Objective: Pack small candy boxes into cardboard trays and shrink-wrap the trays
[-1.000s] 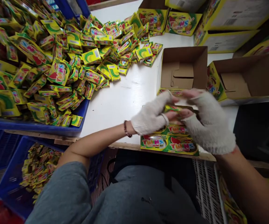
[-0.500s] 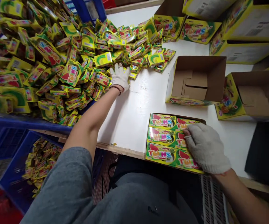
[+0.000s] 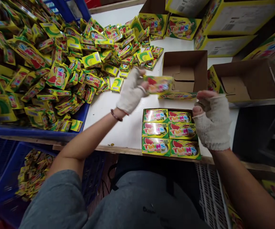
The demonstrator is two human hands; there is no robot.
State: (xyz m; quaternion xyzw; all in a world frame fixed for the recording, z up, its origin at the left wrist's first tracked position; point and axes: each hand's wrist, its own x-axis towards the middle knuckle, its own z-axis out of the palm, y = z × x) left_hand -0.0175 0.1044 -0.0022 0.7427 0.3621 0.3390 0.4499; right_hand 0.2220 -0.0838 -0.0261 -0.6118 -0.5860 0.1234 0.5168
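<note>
My left hand (image 3: pixel 131 90), in a white fingerless glove, grips a small yellow-green Twins packet (image 3: pixel 158 84) lifted above the table, blurred by motion. My gloved right hand (image 3: pixel 211 119) hovers by the right edge of a display carton (image 3: pixel 169 133) filled with rows of Twins packets; its fingers are curled and nothing shows in them. The carton sits at the table's near edge.
A big heap of loose Twins packets (image 3: pixel 44 70) spills from a blue crate (image 3: pixel 39 131) onto the white table (image 3: pixel 125 105). Two open brown cartons (image 3: pixel 187 68) (image 3: pixel 249 79) stand behind. Yellow boxes (image 3: pixel 223 28) are stacked at the back right. A lower blue crate (image 3: pixel 30 171) holds more packets.
My left hand left the heap with a packet and swung right toward the filled carton. My right hand lifted off the carton's packets to its right edge.
</note>
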